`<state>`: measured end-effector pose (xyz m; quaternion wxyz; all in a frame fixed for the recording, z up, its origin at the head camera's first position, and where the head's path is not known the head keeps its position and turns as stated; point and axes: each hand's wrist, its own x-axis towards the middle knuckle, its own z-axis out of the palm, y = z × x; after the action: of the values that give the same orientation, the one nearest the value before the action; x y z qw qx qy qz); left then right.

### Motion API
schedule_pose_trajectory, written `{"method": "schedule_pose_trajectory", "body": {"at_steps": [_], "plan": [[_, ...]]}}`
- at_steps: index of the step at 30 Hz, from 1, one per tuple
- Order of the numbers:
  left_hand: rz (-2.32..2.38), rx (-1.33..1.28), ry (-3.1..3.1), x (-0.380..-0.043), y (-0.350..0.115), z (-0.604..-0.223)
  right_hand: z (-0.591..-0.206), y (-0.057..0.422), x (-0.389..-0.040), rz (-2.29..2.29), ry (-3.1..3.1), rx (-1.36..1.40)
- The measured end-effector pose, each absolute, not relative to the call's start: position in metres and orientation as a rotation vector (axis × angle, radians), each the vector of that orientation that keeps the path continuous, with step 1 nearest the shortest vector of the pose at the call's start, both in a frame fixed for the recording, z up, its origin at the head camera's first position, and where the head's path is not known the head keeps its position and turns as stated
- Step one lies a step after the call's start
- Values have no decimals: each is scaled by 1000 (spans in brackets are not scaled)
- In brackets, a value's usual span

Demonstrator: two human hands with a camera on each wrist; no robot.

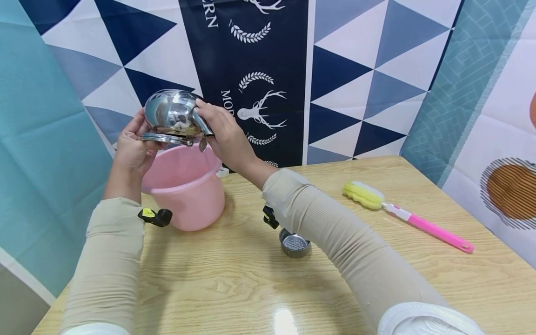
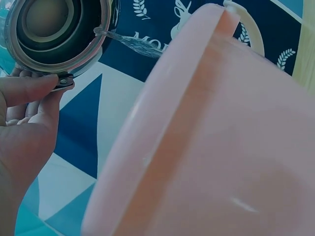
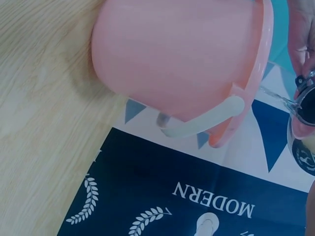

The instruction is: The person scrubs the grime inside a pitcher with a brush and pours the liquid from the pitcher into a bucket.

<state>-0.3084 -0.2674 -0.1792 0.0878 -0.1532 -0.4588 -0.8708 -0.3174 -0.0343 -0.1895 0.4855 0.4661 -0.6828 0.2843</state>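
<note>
A shiny stainless steel teapot [image 1: 173, 109] is turned over above the pink bucket [image 1: 194, 200], its round mouth facing down. Clear water [image 2: 138, 44] runs from the mouth's rim toward the bucket. My left hand [image 1: 136, 146] grips the pot's left side; in the left wrist view its thumb [image 2: 29, 90] lies by a small metal tab at the rim. On the other side, my right hand [image 1: 228, 135] holds the pot by the spout, fingers curled over it. The right wrist view catches only part of the teapot [image 3: 307, 105] at its right edge.
On the table [image 1: 234, 284], a small metal strainer cup [image 1: 295, 243] stands beneath my right forearm. A yellow sponge brush with a pink handle [image 1: 435, 232] lies at the right. The bucket's pale handle [image 3: 206, 118] hangs at its side. Patterned cloth [image 1: 347, 83] covers the wall behind.
</note>
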Motion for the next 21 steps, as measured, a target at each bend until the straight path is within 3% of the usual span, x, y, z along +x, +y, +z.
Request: {"method": "schedule_pose_trajectory", "body": {"at_steps": [21], "plan": [[-2757,-409,-1021,-310,-268,-199,-190,-35,-314,289,-1575,1198]]}}
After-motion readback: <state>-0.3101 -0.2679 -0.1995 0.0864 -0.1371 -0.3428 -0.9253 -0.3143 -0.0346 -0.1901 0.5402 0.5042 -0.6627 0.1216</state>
